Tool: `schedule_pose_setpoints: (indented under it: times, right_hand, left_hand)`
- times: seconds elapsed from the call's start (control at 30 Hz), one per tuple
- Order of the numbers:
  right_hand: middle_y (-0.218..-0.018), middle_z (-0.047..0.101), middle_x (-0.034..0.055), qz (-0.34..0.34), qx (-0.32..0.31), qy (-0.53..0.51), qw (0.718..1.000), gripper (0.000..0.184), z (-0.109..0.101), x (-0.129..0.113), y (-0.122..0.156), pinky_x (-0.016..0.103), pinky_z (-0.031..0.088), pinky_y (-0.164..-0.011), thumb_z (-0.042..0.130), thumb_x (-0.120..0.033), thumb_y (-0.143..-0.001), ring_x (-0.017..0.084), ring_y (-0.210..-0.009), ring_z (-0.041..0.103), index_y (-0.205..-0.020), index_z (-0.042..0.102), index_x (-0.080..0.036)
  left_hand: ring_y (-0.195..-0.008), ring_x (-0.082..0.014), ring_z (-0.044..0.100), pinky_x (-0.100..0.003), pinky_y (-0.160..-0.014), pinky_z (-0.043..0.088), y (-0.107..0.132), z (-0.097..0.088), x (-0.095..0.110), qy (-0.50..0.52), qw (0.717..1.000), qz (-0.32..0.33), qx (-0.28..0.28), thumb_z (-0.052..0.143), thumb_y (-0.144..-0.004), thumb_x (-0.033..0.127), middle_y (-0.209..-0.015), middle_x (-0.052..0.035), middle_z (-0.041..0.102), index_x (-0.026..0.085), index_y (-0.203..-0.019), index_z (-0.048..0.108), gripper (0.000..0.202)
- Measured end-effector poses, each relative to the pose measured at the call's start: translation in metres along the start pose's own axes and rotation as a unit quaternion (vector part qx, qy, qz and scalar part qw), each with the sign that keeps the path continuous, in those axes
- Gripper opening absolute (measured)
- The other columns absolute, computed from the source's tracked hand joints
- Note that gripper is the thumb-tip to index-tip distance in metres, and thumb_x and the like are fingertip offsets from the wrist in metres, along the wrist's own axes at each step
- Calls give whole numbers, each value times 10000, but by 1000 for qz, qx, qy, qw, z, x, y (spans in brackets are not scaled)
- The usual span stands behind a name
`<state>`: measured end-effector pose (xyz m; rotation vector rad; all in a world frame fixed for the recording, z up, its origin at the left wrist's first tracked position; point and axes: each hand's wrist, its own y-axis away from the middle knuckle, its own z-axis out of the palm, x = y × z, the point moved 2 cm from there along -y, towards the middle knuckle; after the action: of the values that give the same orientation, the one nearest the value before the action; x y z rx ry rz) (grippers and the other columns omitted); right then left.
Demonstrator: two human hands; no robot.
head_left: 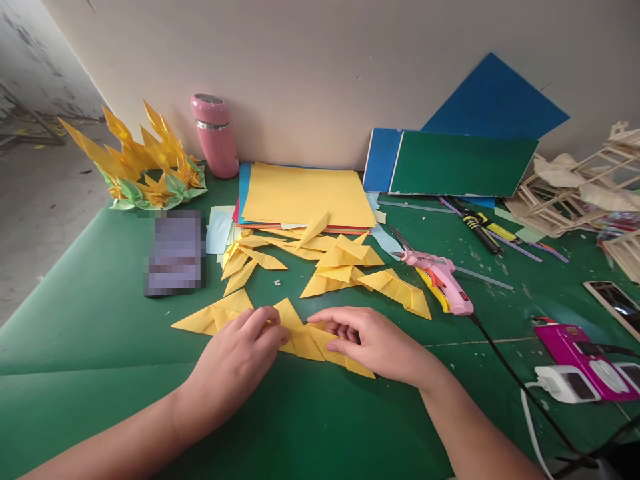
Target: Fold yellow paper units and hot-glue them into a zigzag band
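Note:
A folded strip of yellow paper (pixel 307 342) with pointed ends lies on the green table in front of me. My left hand (pixel 247 347) has its fingers curled and pressed together at the strip's left part, thumb and index finger pinching its edge. At the strip's right part rests my right hand (pixel 367 340), thumb apart from the curved fingers, the paper loosely between them. Another pointed yellow piece (pixel 213 315) shows behind my left hand, which partly covers it. Farther back lies a loose pile of folded yellow paper pieces (pixel 343 257).
Behind the pile is a stack of coloured paper (pixel 305 193). A pink glue gun (pixel 443 277) lies to the right, its cord running toward me past a magenta power strip (pixel 575 360). At left stand a folded-paper ornament (pixel 150 160) and a pink flask (pixel 216 137).

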<state>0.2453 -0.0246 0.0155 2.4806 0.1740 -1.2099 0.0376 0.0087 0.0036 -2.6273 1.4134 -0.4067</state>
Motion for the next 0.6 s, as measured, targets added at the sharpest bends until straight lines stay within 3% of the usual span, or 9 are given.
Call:
schedule_pose_setpoints:
  times: [0.13, 0.37, 0.6]
  right_hand:
    - [-794, 611, -14, 1, 13, -29, 999, 226, 5, -1, -3, 213, 408, -573, 627, -195, -821, 101, -643, 507, -1036, 682, -232]
    - [-893, 629, 22, -50, 50, -31, 997, 249, 18, -3, -10, 234, 476, -643, 621, -166, -827, 105, -671, 554, -1058, 700, -215]
    - [-954, 652, 46, -113, 83, -8, 990, 309, 21, -4, -9, 287, 523, -769, 570, -108, -842, 164, -862, 624, -1102, 685, -228]
  left_hand:
    - [-733, -179, 571, -309, -634, 496, -3, -2, 0, -2, 1000, -10, 28, 327, -937, 165, -904, -61, 576, 184, -858, 589, 275]
    - [-733, -201, 571, -330, -615, 489, -1, -2, -5, -30, 997, -64, 44, 465, -872, 317, -865, -67, 581, 179, -805, 547, 174]
    - [-729, -202, 577, -319, -591, 489, 3, 0, -4, -72, 995, -48, 53, 501, -886, 479, -894, -73, 585, 182, -827, 542, 306]
